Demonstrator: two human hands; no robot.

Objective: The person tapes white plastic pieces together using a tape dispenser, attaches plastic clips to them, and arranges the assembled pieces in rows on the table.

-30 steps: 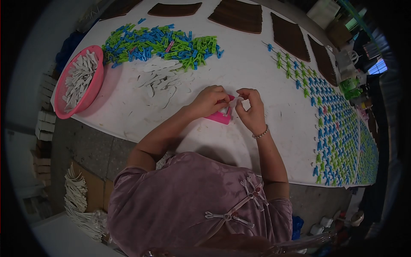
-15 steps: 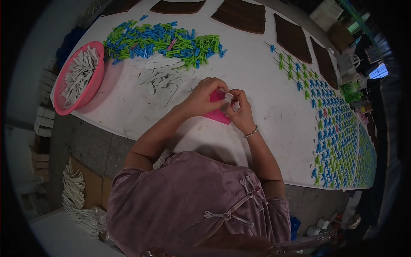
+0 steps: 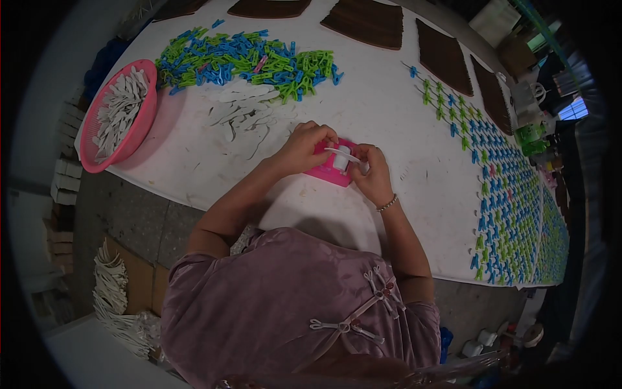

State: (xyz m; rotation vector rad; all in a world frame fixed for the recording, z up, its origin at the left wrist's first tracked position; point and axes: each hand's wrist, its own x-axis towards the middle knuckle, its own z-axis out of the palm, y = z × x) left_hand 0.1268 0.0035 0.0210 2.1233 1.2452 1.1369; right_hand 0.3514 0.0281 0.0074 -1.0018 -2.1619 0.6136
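Observation:
A thin white strip (image 3: 343,155) spans the gap between my two hands. My left hand (image 3: 306,148) pinches its left end between thumb and fingers. At the strip's right end, my right hand (image 3: 373,176) has its fingertips closed on it. Under the strip lies a bright pink block (image 3: 317,172) on the table, with a white piece (image 3: 341,163) standing on it. My fingers hide parts of the block's sides. Loose whitish strips (image 3: 243,111) lie to the left, past my left hand.
Blue and green clothespins (image 3: 240,58) form a heap at the back left. A pink basket (image 3: 144,117) of white strips stands at the left edge. Rows of clipped clothespins (image 3: 508,194) cover the right side. Brown ridged sheets (image 3: 363,24) lie along the far edge.
My hands have drawn slightly apart, the right one moving a little right and towards me. The white strip now shows stretched between them, and more of the pink block is visible.

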